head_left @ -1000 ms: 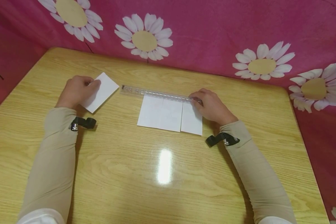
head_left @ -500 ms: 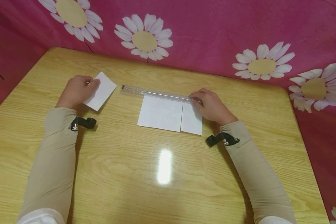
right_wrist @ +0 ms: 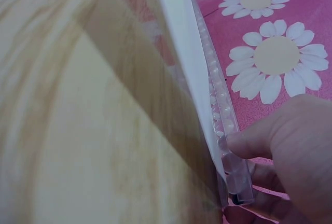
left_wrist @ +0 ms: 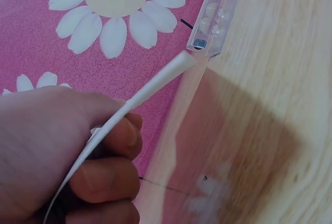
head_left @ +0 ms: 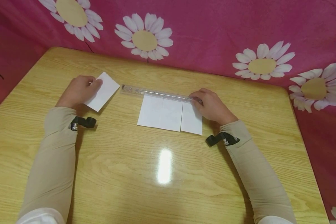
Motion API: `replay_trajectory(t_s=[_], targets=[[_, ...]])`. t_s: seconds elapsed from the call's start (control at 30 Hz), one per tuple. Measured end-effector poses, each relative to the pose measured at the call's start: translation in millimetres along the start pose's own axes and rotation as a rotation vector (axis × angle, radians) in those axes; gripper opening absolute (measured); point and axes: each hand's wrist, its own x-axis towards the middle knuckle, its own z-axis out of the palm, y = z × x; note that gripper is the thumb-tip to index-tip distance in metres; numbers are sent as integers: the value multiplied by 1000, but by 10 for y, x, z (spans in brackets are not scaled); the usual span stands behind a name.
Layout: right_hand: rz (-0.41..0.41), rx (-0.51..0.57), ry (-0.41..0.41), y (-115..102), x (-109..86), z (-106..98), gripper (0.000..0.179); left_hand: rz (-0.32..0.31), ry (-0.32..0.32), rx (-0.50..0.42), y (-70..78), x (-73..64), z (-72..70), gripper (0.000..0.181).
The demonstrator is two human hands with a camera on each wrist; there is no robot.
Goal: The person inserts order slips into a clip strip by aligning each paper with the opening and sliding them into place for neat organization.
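Note:
A small white paper card (head_left: 105, 92) is pinched between the thumb and curled fingers of my left hand (head_left: 77, 90); the left wrist view shows it nearly edge-on. My right hand (head_left: 211, 105) grips the right end of a long clear plastic strip (head_left: 156, 94) with round bubble-like shapes inside. Along the strip's near side lie white paper pieces (head_left: 162, 113), with a narrower one (head_left: 191, 119) at the right, partly behind my fingers. In the right wrist view, the paper (right_wrist: 184, 32) stands out beside the strip (right_wrist: 228, 125) and casts a shadow. The card is apart from the strip's left end.
The wood-grain table (head_left: 114, 174) carries a bright light reflection near its middle. Behind it hangs a pink cloth (head_left: 201, 34) printed with large white daisies. A black camera mount (head_left: 84, 122) sits on my left wrist and another (head_left: 222, 139) on my right.
The card in my left hand shifts slightly left and tilts, then comes back a little to the right, towards the strip's end. My right hand, the strip and the other papers stay put.

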Motion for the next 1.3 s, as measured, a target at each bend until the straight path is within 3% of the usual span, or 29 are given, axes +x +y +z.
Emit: replay_trajectory(t_s=[0.43,0.67,0.97,1.3], targets=[[4,3,10,5,1,15,32,2,-33,-15,-3,5,14,57],[0,4,5,17,2,15,32,-34,-107,-31,2,-12,5,61],[8,6,4,7,-1,11,32,-65,-156,-58,25,-19,19,63],[-3,-5,9,13,10,7,32,-49,-160,-52,59,-32,31,60]])
